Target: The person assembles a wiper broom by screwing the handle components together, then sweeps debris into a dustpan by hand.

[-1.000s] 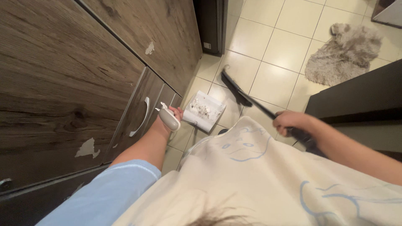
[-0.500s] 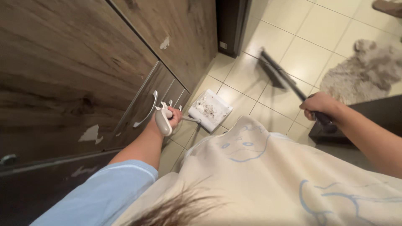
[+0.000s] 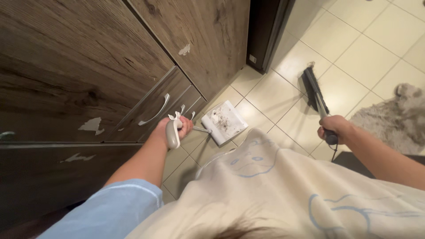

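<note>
- My left hand [image 3: 177, 128] is wrapped tight round the grey grip of one long-handled dustpan [image 3: 228, 122], its white tray flat on the tiled floor [image 3: 349, 53] beside the wooden drawers [image 3: 164, 104], crumbs inside.
- My right hand [image 3: 332, 128] is clenched on one dark broom [image 3: 315, 90]; its brush head lies ahead and right of the tray, well apart, handle running back toward my fist.

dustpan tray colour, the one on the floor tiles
White, speckled with dark debris; the dustpan shows best in the head view.
</note>
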